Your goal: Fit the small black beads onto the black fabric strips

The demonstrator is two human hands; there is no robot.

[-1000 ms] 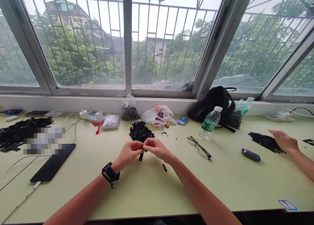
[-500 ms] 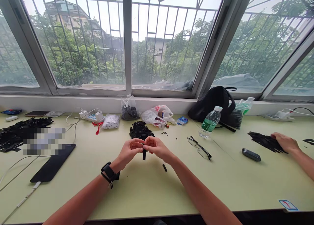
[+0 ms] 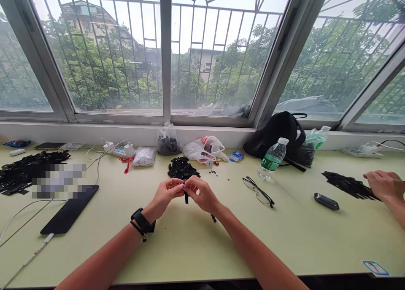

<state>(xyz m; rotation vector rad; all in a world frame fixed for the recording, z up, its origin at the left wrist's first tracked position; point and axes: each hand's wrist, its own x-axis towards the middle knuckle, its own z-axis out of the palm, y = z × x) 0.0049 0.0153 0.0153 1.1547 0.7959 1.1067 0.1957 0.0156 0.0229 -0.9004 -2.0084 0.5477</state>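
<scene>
A short black strip (image 3: 186,198) hangs down between my two hands at the middle of the table. My left hand (image 3: 167,194), with a dark watch on its wrist, pinches the strip's upper end from the left. From the right, my right hand (image 3: 201,193) closes thumb and finger at the same spot, so the very top of the strip is hidden. Just behind my fingers lies a pile of black strips (image 3: 182,167). Several small black round pieces (image 3: 213,218) lie close to my right wrist, partly covered by it.
Eyeglasses (image 3: 259,192), a water bottle (image 3: 272,158) and a black case (image 3: 326,201) are to the right. A co-worker's hand (image 3: 384,184) is by another strip pile (image 3: 348,184). Leftward lie a black phone-like slab (image 3: 68,212), cables and a larger strip heap (image 3: 28,170).
My right hand has shifted slightly left and its fingers have curled differently around the strip's top. The co-worker's hand has moved right, off the middle of its strip pile.
</scene>
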